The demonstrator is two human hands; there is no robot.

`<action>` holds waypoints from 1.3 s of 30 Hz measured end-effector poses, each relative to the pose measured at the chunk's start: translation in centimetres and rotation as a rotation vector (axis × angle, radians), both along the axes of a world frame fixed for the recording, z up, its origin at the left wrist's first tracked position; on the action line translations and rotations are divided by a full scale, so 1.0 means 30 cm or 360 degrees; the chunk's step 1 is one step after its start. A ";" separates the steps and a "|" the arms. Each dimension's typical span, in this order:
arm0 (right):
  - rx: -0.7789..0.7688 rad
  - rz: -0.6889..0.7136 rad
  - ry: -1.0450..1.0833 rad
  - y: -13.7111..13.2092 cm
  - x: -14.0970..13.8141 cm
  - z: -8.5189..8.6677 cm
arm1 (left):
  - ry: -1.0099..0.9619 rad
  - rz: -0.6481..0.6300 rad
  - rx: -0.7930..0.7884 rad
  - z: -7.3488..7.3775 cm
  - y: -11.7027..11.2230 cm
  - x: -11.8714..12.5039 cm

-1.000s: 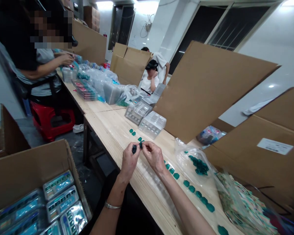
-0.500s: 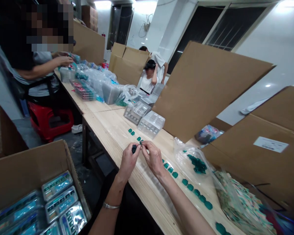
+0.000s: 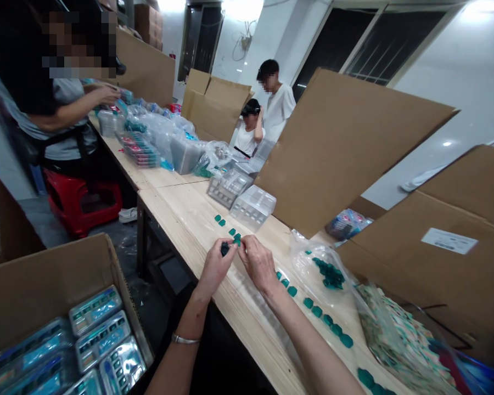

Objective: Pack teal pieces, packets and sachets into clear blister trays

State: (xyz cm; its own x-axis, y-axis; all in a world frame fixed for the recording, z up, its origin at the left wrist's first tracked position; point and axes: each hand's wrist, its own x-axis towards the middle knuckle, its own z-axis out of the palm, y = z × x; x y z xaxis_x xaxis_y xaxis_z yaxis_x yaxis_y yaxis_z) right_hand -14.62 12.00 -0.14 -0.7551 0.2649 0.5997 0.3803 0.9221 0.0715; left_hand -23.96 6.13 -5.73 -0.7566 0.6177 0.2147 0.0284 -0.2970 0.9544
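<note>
My left hand [image 3: 214,267] is closed around a small stack of dark green plastic pieces [image 3: 224,249] above the table. My right hand [image 3: 258,264] meets it fingertip to fingertip, pinching a single green plastic piece [image 3: 237,240] that the left thumb also seems to touch. Past the fingers lie a few flat green pieces [image 3: 219,220]. More of them form a line [image 3: 316,311] along the table beside my right forearm. To the right, a clear plastic bag [image 3: 302,247] lies open with a heap of green pieces [image 3: 330,274] in it.
Clear plastic trays [image 3: 253,208] stand farther up the wooden table [image 3: 177,211]. A large cardboard flap [image 3: 349,142] rises behind them. At right is a bag of striped pieces [image 3: 403,329]; at lower left, a carton [image 3: 119,285] holds packaged sets. A co-worker [image 3: 72,109] sits at far left.
The green piece at my fingertips now shows its flat face, where before it was mostly hidden. At the back, a person in white has straightened up.
</note>
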 end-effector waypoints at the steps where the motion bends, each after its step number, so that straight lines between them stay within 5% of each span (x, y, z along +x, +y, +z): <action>1: 0.0035 0.0006 -0.0036 -0.004 -0.001 -0.001 | -0.0024 -0.0003 0.0010 -0.001 0.003 0.000; 6: 0.0147 0.0106 -0.0169 -0.020 -0.001 -0.036 | -0.0002 0.0146 0.0129 0.006 -0.003 0.009; 9: -0.0092 0.0211 -0.0082 -0.019 0.011 -0.035 | 0.0070 0.0152 0.0156 0.007 -0.008 0.006; 14: -0.0827 0.0580 0.0025 0.021 0.037 0.038 | -0.0384 -0.0410 0.0160 -0.004 -0.016 -0.012; 21: -0.1139 0.0904 -0.0108 0.090 0.015 0.081 | -0.0573 -0.0812 0.0344 -0.019 -0.039 -0.038; 30: -0.1424 0.0846 0.0015 0.084 -0.020 0.062 | -0.0658 -0.0549 0.0381 0.002 -0.050 -0.046; 35: -0.1382 0.0722 0.0067 0.075 -0.066 0.049 | -0.0744 -0.0470 0.0381 -0.008 -0.062 -0.081; 39: -0.1187 0.0597 0.0252 0.164 -0.190 0.042 | -0.0951 -0.0354 0.0577 -0.015 -0.071 -0.118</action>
